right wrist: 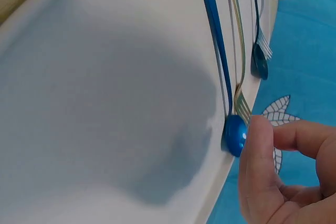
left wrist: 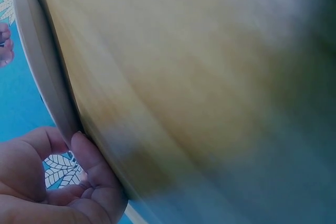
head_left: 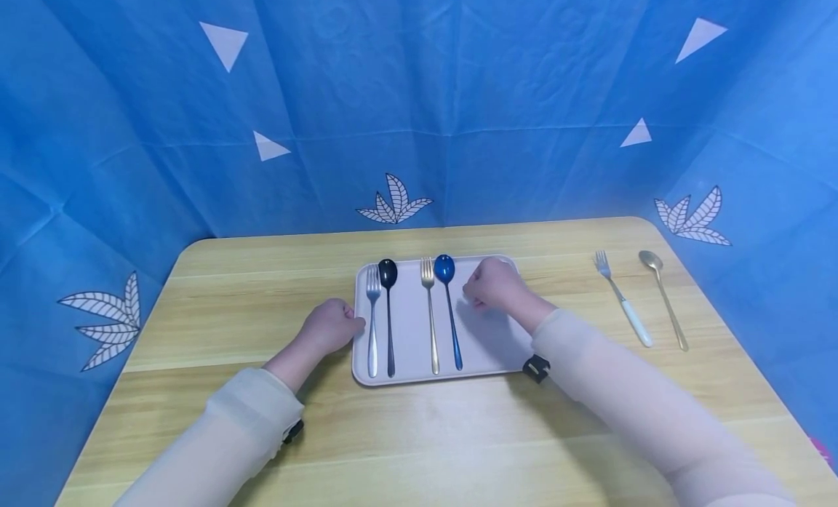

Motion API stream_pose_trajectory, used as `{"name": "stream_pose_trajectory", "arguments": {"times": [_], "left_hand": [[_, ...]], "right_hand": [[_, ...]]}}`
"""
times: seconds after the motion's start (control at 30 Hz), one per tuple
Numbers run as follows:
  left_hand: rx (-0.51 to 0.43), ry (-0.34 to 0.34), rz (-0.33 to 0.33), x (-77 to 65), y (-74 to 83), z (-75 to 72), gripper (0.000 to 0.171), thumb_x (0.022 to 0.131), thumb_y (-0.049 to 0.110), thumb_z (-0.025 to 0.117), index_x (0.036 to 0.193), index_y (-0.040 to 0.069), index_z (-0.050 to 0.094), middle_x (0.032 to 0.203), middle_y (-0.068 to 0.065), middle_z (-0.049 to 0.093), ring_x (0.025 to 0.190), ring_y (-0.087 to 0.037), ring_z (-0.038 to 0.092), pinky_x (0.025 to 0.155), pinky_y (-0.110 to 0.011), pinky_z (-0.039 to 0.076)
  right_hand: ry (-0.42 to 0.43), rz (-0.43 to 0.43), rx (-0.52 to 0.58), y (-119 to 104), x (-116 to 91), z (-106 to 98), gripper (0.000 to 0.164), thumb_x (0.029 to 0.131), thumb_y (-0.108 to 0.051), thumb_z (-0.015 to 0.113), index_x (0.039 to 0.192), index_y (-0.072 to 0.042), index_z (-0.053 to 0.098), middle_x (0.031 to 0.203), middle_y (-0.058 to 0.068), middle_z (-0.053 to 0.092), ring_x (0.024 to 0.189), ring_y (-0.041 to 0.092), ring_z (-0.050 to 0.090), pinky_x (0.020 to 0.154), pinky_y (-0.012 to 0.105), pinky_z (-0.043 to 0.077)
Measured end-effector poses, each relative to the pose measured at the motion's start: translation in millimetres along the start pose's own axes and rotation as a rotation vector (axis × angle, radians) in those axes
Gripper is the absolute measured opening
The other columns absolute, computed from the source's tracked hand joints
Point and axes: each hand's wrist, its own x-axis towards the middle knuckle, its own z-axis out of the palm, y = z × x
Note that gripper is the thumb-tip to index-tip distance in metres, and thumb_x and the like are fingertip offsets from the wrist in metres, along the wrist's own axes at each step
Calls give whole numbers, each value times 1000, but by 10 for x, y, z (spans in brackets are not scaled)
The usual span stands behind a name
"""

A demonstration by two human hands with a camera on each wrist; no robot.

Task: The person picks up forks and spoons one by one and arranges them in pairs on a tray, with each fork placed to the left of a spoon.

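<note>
Left hand [head_left: 329,326] pinches left rim of pale rectangular tray [head_left: 409,321] on wood-grain table [head_left: 236,296]; right hand [head_left: 495,283] above tray's right part, near blue spoon [head_left: 444,268], thumb and index tips together, nothing visible between; leftward on tray: gold fork [head_left: 428,273], black spoon [head_left: 388,274], silver fork [head_left: 373,290]; beyond tray's right side, pale-handled fork [head_left: 633,321], gold spoon [head_left: 651,260].

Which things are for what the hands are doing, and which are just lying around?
Seem part of it:
tray, its rim pinched by the left hand
on it, silver fork, black spoon, gold fork, blue spoon

Lying apart on the table, maybe wanted too:
white-handled fork
gold spoon
</note>
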Motion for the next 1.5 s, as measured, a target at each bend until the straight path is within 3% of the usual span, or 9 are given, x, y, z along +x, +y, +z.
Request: {"name": "stream_pose_trajectory", "arguments": {"times": [0.13, 0.3, 0.47, 0.7, 1.17, 1.5], "left_hand": [[-2, 2, 0, 2, 2, 7, 24, 90, 22, 61, 73, 9, 51, 67, -4, 49, 57, -17, 48, 53, -28, 39], [-4, 1, 7, -5, 0, 9, 24, 91, 22, 61, 73, 8, 51, 67, -5, 49, 57, -17, 48, 52, -28, 38], [-2, 3, 8, -5, -3, 8, 24, 91, 22, 61, 73, 8, 51, 67, -5, 49, 57, -17, 48, 52, -28, 38], [5, 5, -1, -11, 2, 17, 22, 91, 22, 61, 75, 8, 52, 69, -6, 51, 59, -18, 49, 53, -29, 39], [17, 14, 14, -12, 13, 8, 26, 91, 22, 60, 69, 10, 50, 64, -3, 49, 56, -17, 47, 53, -29, 39], [5, 9, 7, -30, 17, 13, 28, 91, 21, 60, 67, 10, 49, 62, -2, 48, 55, -17, 48, 52, -28, 40]], "right_hand": [[-13, 1, 2, 58, -26, -87, 18, 91, -10, 62, 85, 3, 71, 75, 9, 71, 64, 18, 70, 77, 36, 57], [-19, -3, -21, 131, -71, -212, 20, 93, -13, 60, 86, 4, 69, 75, 8, 71, 66, 18, 71, 86, 40, 54], [-24, -3, 8, 199, -97, -325, 21, 94, -13, 60, 81, 2, 66, 79, 11, 70, 66, 17, 70, 77, 36, 57], [-23, 28, 42, 282, -123, -433, 22, 94, -12, 60, 101, 8, 67, 100, 21, 70, 71, 18, 69, 72, 33, 59], [-32, 72, 94, 485, -170, -693, 20, 95, -10, 60, 106, 7, 62, 102, 23, 64, 74, 20, 66, 70, 32, 59], [-26, 92, 110, 677, -216, -822, 27, 95, -12, 61, 112, 9, 59, 104, 24, 63, 85, 28, 68, 77, 38, 59]]}}
